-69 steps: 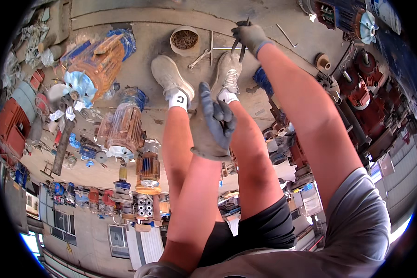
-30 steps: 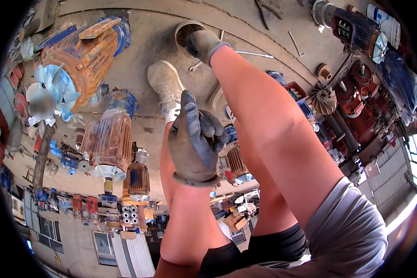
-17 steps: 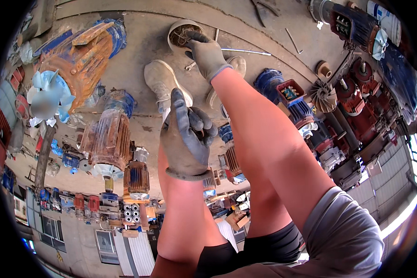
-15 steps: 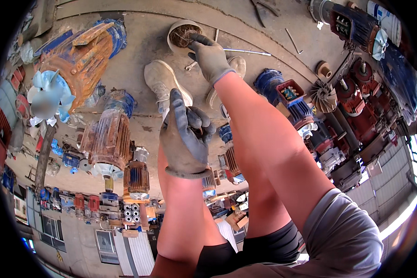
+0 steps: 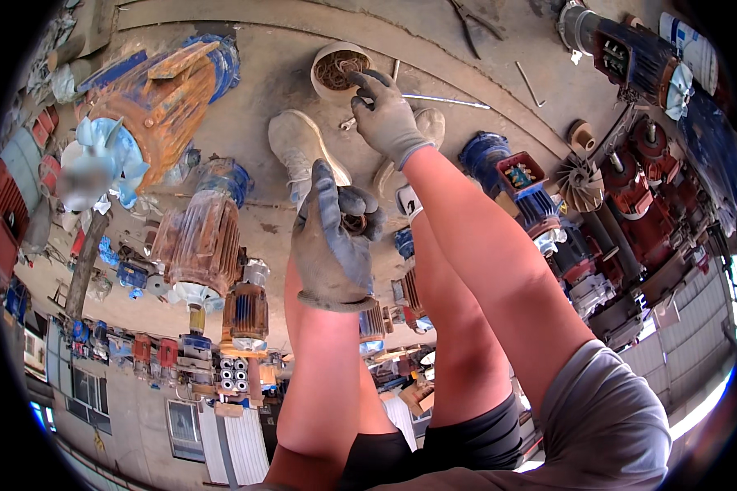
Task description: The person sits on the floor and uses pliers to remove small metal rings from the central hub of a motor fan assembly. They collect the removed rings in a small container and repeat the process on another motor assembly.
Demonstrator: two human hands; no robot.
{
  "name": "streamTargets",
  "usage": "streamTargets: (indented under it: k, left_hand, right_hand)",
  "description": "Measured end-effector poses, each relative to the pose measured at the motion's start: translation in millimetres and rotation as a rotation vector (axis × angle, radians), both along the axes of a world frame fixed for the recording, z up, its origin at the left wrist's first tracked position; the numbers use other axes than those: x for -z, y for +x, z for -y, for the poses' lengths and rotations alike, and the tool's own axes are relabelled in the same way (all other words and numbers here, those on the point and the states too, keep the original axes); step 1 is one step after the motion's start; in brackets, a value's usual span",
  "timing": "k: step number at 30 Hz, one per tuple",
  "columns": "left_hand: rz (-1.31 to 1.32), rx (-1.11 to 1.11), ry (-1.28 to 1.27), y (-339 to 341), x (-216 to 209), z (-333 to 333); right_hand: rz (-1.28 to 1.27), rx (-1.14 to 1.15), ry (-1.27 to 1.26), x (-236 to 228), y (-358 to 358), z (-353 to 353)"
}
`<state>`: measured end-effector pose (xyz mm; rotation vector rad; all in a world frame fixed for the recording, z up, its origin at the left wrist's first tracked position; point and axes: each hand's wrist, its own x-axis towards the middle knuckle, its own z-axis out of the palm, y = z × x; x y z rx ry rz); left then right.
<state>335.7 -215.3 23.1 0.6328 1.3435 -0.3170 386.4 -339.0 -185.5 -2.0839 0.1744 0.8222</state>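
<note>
My left hand [image 5: 333,237], in a grey work glove, is curled around something small and brownish, mostly hidden by the fingers. Its index finger points away from me. My right hand [image 5: 382,114], gloved too, is at the near right rim of a white bowl [image 5: 318,80]. The thumb and fingers of that hand are bent but apart, and nothing shows between them. Inside the bowl lies a tangle of thin brown wire [image 5: 341,69]. A wrench [image 5: 348,124] lies on the floor between the bowl and my shoes, partly covered by my right hand.
A long metal rod [image 5: 446,101], a hex key [image 5: 530,84] and pliers [image 5: 473,24] lie on the floor. A large rusty motor [image 5: 160,114] and a smaller one [image 5: 201,241] stand left. A blue motor [image 5: 516,180] and a fan wheel [image 5: 580,182] are right.
My right hand has drawn back from inside the bowl to its rim, and its thumb and fingers have parted. My left hand stays closed. The whole view has shifted slightly.
</note>
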Motion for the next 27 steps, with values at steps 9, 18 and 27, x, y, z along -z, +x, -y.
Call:
streamTargets:
  k: [9, 18, 27]
  left_hand:
    - [0.155, -0.185, 0.126, -8, 12, -12]
    - [0.129, -0.172, -0.043, 15, 2, -22]
    - [0.306, -0.111, -0.207, 15, -7, -20]
  right_hand:
    - [-0.134, 0.127, 0.222, -112, 11, 12]
    - [-0.649, 0.604, 0.589, -270, -13, 12]
    - [-0.653, 0.752, 0.61, -270, -17, -3]
